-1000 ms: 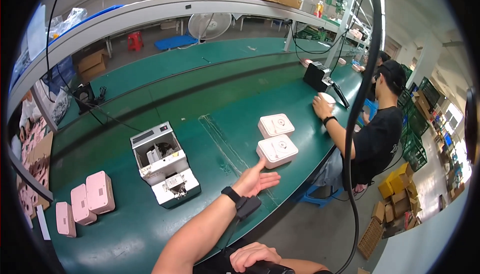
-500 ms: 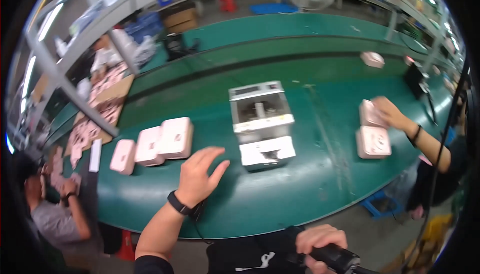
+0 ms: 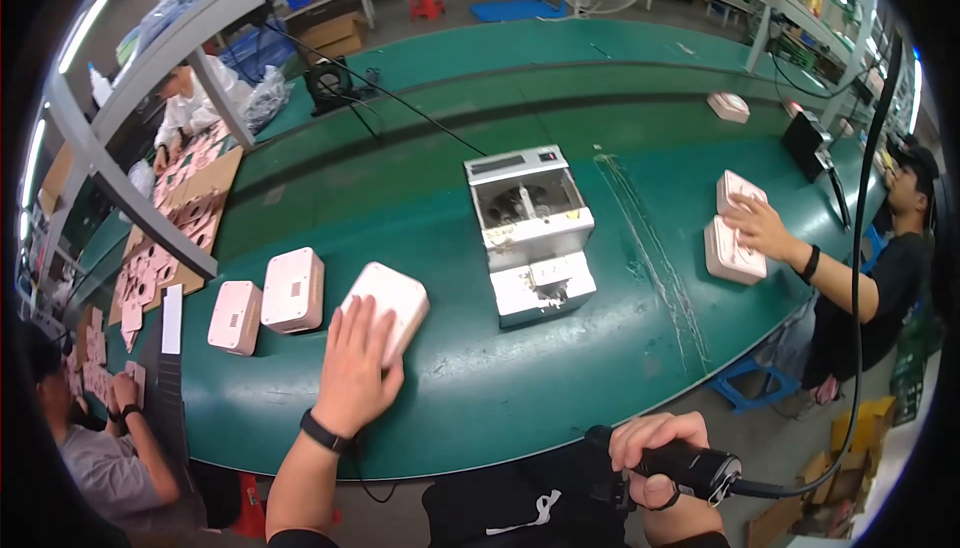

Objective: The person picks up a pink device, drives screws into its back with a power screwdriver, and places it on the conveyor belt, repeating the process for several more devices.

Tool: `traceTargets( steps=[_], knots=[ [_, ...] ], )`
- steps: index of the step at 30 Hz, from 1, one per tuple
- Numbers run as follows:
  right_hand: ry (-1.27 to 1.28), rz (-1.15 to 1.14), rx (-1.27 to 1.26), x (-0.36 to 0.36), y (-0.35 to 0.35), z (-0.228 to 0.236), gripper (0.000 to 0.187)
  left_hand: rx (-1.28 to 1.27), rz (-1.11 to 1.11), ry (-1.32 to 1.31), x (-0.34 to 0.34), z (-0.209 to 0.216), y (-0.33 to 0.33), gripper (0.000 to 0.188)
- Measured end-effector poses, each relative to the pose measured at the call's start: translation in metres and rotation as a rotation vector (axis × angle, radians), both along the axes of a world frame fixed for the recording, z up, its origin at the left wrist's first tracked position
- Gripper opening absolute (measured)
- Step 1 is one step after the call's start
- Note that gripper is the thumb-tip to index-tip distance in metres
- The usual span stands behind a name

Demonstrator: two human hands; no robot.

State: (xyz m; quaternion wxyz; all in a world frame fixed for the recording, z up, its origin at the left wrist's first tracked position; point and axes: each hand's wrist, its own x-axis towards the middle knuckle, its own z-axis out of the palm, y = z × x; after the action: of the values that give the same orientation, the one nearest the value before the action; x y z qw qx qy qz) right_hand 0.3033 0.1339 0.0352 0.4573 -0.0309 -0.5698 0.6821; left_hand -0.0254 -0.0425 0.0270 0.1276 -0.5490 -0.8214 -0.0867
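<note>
My left hand (image 3: 355, 368) rests on a pale pink box-shaped housing (image 3: 408, 298), fingers across its top and thumb along the near right side. The housing sits turned at an angle on the green bench, its underside hidden. At the front edge, my right hand (image 3: 655, 448) is wrapped round a black electric screwdriver (image 3: 692, 466), whose cable runs off to the right and up. Left of my left hand stand two similar pink housings (image 3: 293, 290) with small grilles. A silver screw feeder (image 3: 530, 218) stands in the middle of the bench.
At right, a co-worker's hand (image 3: 765, 228) touches one of two pink housings (image 3: 735, 253). Pink parts cover a cardboard sheet (image 3: 185, 213) at left, where other people work. A metal frame post (image 3: 150, 213) and a hanging black cable (image 3: 862, 248) flank the bench (image 3: 470, 398).
My left hand has come down onto a pink housing, which now stands apart from its neighbours, shifted right and turned. My right hand still grips the screwdriver, whose position has changed slightly.
</note>
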Motion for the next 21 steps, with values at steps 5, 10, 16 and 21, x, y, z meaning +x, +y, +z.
traceTargets(
  steps=[5, 10, 16, 21],
  knots=[
    [-0.029, 0.059, -0.053, -0.011, 0.004, 0.012, 0.054, -0.095, -0.371, -0.289, 0.043, 0.013, -0.015, 0.060],
    [-0.133, 0.022, -0.065, -0.040, 0.028, 0.020, 0.043, -0.064, -0.670, -0.328, 0.064, -0.003, 0.023, 0.059],
    [0.019, -0.075, 0.023, -0.116, 0.077, 0.081, 0.023, 0.073, -0.631, -0.383, 0.059, -0.003, 0.053, 0.076],
    [-0.061, -0.104, 0.130, -0.154, 0.093, 0.100, 0.017, 0.130, -0.520, -0.604, 0.050, -0.024, 0.041, 0.086]
  ],
)
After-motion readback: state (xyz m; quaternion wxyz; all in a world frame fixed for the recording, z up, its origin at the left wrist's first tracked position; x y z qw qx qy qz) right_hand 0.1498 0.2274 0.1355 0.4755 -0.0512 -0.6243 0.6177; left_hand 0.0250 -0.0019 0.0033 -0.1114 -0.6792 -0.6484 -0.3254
